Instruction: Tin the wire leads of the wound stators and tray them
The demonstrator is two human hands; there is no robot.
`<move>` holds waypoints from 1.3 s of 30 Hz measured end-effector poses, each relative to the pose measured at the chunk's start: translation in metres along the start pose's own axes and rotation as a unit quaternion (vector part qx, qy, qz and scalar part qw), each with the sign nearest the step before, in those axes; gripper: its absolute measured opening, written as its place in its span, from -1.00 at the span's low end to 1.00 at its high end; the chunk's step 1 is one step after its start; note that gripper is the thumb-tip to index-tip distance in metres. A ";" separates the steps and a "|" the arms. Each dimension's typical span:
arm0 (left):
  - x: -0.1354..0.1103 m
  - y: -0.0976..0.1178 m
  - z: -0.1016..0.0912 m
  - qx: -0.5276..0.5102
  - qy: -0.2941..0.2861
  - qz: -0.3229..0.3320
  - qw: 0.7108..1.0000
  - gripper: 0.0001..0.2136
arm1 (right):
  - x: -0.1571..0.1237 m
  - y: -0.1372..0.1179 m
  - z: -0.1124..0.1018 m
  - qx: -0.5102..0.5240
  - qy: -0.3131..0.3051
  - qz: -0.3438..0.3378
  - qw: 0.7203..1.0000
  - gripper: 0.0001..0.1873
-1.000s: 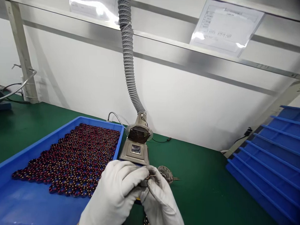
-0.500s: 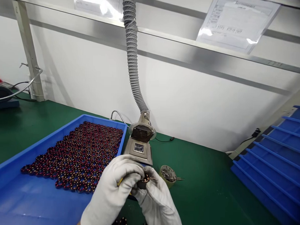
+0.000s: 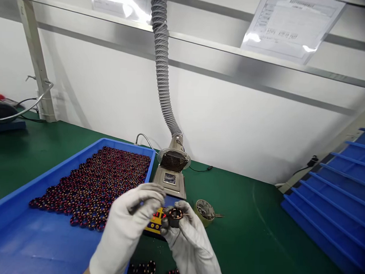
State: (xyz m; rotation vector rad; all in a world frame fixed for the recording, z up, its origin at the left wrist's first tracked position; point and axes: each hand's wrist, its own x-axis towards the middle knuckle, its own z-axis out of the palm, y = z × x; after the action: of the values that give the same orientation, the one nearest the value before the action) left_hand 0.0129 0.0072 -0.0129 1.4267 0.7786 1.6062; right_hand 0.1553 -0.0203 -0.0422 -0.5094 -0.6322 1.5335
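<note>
My right hand (image 3: pixel 193 241), in a white glove with darkened fingertips, grips a small wound stator (image 3: pixel 175 217), a black ring with copper inside. A thin copper wire sticks out from its right side. My left hand (image 3: pixel 131 223), gloved too, is raised to the left, apart from the stator. Its thumb and fingers are pinched together; what lies between them, if anything, is too small to tell. Behind the hands stands a solder pot (image 3: pixel 169 179) with a shiny square opening; its yellow panel (image 3: pixel 155 224) shows red digits. More stators (image 3: pixel 142 269) lie on the table below.
A blue tray (image 3: pixel 47 244) full of many stators takes up the left. Right of the hands stands a round tin (image 3: pixel 205 211) with grey scraps and a flat metal strip. A fume hose (image 3: pixel 162 68) hangs above the pot. Blue trays (image 3: pixel 330 198) are stacked at right on the green table (image 3: pixel 241 243).
My left hand has come away from the stator toward the left, uncovering the ring and the panel with red digits. The right hand still holds the stator in nearly the same place.
</note>
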 end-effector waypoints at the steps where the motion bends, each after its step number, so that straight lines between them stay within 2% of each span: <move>1: 0.001 0.002 -0.002 0.001 -0.006 -0.006 1.000 -0.88 | 0.001 0.000 -0.001 0.004 0.002 0.005 1.000 -0.68; 2: 0.002 0.004 -0.003 0.012 -0.029 -0.011 0.999 -0.91 | 0.001 0.000 -0.003 0.006 0.006 0.004 1.000 -0.68; 5: 0.003 0.007 0.004 0.043 -0.147 -0.006 0.988 -0.87 | 0.003 0.002 -0.003 -0.005 0.020 -0.018 1.000 -0.68; 6: 0.002 0.006 0.007 0.036 -0.166 0.002 0.985 -0.87 | 0.002 0.002 -0.003 -0.013 0.022 -0.026 0.999 -0.67; 8: 0.000 0.004 0.012 0.006 -0.150 0.027 0.988 -0.89 | -0.001 0.003 0.000 -0.024 0.025 -0.034 0.999 -0.64; 10: -0.002 0.003 0.012 -0.014 -0.100 0.034 0.994 -0.89 | -0.007 0.002 0.005 -0.014 0.020 -0.026 0.999 -0.66; 13: -0.002 0.004 0.006 -0.024 -0.022 0.012 0.999 -0.92 | -0.014 -0.002 0.010 0.038 -0.009 0.000 0.999 -0.76; 15: -0.001 0.006 0.004 0.023 -0.045 0.001 0.999 -0.93 | -0.015 -0.004 0.011 0.072 -0.028 0.000 0.997 -0.81; 18: -0.002 0.004 0.007 0.153 -0.157 0.026 0.975 -0.59 | -0.013 -0.005 0.010 0.101 -0.021 0.003 0.995 -0.81; 20: -0.003 0.001 0.012 0.186 -0.186 0.070 0.962 -0.53 | -0.013 -0.005 0.009 0.117 -0.004 0.018 0.993 -0.79; 23: -0.004 -0.002 0.016 0.129 -0.201 0.110 0.965 -0.70 | -0.014 -0.004 0.010 0.121 -0.006 0.028 0.992 -0.80; 26: -0.002 0.000 0.013 0.018 -0.183 0.077 0.980 -0.92 | -0.016 -0.002 0.011 0.086 -0.022 0.036 0.995 -0.81; 28: -0.002 0.002 0.008 -0.043 -0.147 0.028 0.988 -0.91 | -0.016 -0.002 0.011 0.054 -0.008 0.033 0.998 -0.79; 30: -0.001 0.005 0.002 -0.095 -0.085 -0.005 0.992 -0.90 | -0.016 -0.004 0.009 0.033 0.005 0.031 0.999 -0.77; 32: 0.001 0.009 -0.002 -0.095 -0.047 -0.019 0.994 -0.93 | -0.016 -0.006 0.008 0.032 0.001 0.038 0.999 -0.77; 33: 0.002 0.011 -0.003 -0.069 -0.055 -0.025 0.996 -0.92 | -0.016 -0.007 0.008 0.037 -0.008 0.042 0.998 -0.77; 36: 0.005 0.017 0.001 0.023 -0.157 -0.064 0.985 -0.81 | -0.015 -0.007 0.009 0.044 -0.015 0.027 0.999 -0.76; 37: 0.005 0.018 0.004 0.023 -0.177 -0.070 0.981 -0.82 | -0.016 -0.006 0.009 0.036 -0.008 0.018 0.999 -0.75; 39: 0.003 0.017 0.008 -0.002 -0.181 -0.058 0.982 -0.86 | -0.016 -0.004 0.009 0.012 0.016 -0.007 1.000 -0.73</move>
State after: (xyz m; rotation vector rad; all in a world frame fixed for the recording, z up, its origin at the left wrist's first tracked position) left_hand 0.0176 0.0015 0.0046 1.5812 0.6299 1.2107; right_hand 0.1535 -0.0371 -0.0332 -0.5106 -0.5905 1.5157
